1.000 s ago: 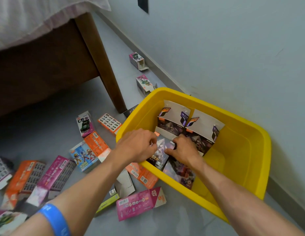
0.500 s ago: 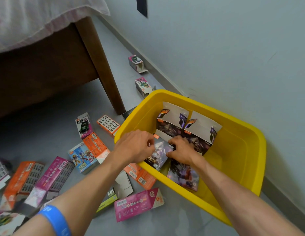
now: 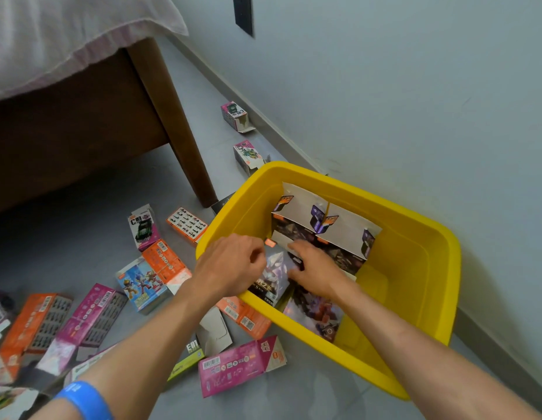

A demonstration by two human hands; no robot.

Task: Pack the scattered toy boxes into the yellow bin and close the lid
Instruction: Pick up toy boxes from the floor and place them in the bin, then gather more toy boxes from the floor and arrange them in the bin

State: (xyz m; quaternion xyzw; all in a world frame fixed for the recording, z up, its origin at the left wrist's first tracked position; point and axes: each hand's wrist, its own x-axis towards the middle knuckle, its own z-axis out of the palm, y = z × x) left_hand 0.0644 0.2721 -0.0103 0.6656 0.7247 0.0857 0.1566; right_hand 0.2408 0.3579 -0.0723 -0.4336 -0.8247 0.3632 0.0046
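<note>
The yellow bin [image 3: 415, 262] stands open on the floor by the wall; no lid is in view. Two dark toy boxes with open white flaps [image 3: 297, 228] [image 3: 345, 247] stand upright inside it. My left hand [image 3: 233, 265] reaches over the bin's near-left rim with curled fingers and grips the left edge of a toy box with a silver figure [image 3: 274, 277]. My right hand [image 3: 313, 269] holds the same box's right edge, fingers over its top. Another dark toy box with a reddish picture [image 3: 315, 316] leans on the near wall beneath my right forearm.
Several toy boxes lie on the grey floor left of the bin: a pink one [image 3: 239, 368], an orange one [image 3: 245, 318], a blue one [image 3: 142, 283]. Two small boxes [image 3: 235, 116] [image 3: 247, 157] sit by the skirting. A brown bed leg [image 3: 185, 147] stands behind the bin.
Both hands stay on the silver-figure box and have shifted it a little deeper into the bin. The floor boxes have not moved.
</note>
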